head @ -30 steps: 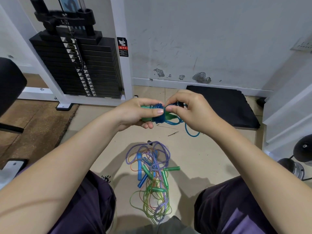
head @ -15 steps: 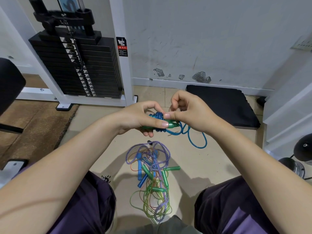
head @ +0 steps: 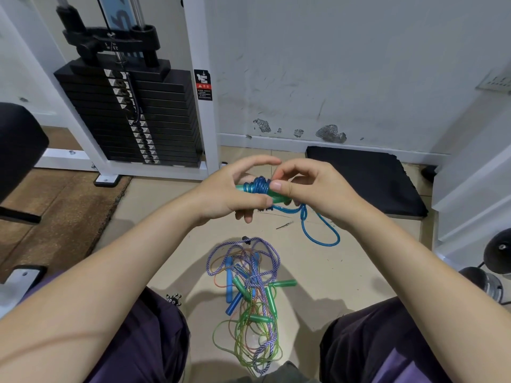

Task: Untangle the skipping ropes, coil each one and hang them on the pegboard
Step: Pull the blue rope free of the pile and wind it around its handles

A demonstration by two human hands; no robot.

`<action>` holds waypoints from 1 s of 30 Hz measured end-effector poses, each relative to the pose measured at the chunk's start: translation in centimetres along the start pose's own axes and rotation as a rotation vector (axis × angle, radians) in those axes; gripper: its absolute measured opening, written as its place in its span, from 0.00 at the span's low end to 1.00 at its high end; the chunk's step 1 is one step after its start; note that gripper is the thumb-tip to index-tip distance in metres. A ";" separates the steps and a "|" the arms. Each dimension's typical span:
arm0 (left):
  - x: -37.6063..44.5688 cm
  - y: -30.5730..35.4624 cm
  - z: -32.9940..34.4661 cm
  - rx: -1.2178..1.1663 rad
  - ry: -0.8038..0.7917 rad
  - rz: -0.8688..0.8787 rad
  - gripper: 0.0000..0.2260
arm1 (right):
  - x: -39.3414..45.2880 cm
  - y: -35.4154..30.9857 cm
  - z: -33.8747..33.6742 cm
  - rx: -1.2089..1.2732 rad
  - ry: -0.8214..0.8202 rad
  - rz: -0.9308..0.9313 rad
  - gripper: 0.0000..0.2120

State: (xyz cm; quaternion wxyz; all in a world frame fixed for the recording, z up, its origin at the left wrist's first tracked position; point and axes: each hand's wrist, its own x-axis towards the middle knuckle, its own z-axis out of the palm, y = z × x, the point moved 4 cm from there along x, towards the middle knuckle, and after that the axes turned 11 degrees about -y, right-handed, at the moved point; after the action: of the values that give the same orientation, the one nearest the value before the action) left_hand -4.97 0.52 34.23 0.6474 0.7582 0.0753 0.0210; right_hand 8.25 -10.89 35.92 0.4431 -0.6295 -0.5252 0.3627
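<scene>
While held above the floor: blue rope [head: 258, 186] wound round green handles [head: 278, 197].
Left hand [head: 235, 190]: grips the handles.
Right hand [head: 309, 186]: pinches the cord.
Handling: light, springy, likely slippery; take the rigid handles.
Tangled pile [head: 250, 288]: floor, between the knees.

a translucent blue plastic skipping rope [head: 318, 233] is wound round its green handles [head: 276, 196], a loop dangling toward 4 o'clock. at 6 o'clock a tangled pile of purple braided, green and blue-handled skipping ropes [head: 249, 299] lies on the floor.

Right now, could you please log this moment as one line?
left hand holds green handles | right hand winds blue rope | tangled ropes on floor
</scene>
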 end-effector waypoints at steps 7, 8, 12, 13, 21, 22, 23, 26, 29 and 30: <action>0.2 0.0 -0.7 -0.228 0.194 0.070 0.16 | -0.2 -0.2 0.8 0.115 -0.116 -0.015 0.24; 0.3 0.0 -0.7 -0.255 0.207 0.065 0.15 | -0.2 -0.1 1.0 0.117 -0.111 -0.004 0.25; 0.4 -0.2 -1.7 -0.409 0.350 0.044 0.11 | -0.2 0.2 0.6 0.131 -0.035 0.097 0.17; 0.3 -0.3 -2.1 -0.443 0.392 0.035 0.09 | -0.2 0.3 0.4 0.118 -0.028 0.111 0.13; 0.3 -0.7 -2.7 -0.524 0.504 0.072 0.04 | 0.1 0.5 1.4 -0.045 -0.064 0.209 0.08; 0.2 -0.7 -3.1 -0.528 0.554 0.073 0.05 | 0.1 0.6 1.5 -0.067 -0.075 0.220 0.09; 0.0 -0.8 -3.6 -0.528 0.608 0.069 0.05 | 0.1 0.7 1.5 -0.076 -0.083 0.230 0.09; -0.4 -1.0 -4.2 -0.482 0.708 0.071 0.05 | 0.0 1.0 1.4 -0.090 -0.108 0.249 0.07; -0.3 -1.1 -3.9 -0.395 0.663 0.077 0.07 | -0.1 1.3 1.2 -0.188 -0.123 0.266 0.09; -0.2 -1.0 -3.7 -0.376 0.621 0.068 0.08 | -0.2 1.4 1.1 -0.173 -0.122 0.268 0.11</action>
State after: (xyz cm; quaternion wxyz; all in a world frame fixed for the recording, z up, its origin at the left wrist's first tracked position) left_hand -5.71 4.31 33.82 0.7207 0.5853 0.2381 0.2853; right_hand 7.67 -10.95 34.23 0.3021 -0.7067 -0.4916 0.4094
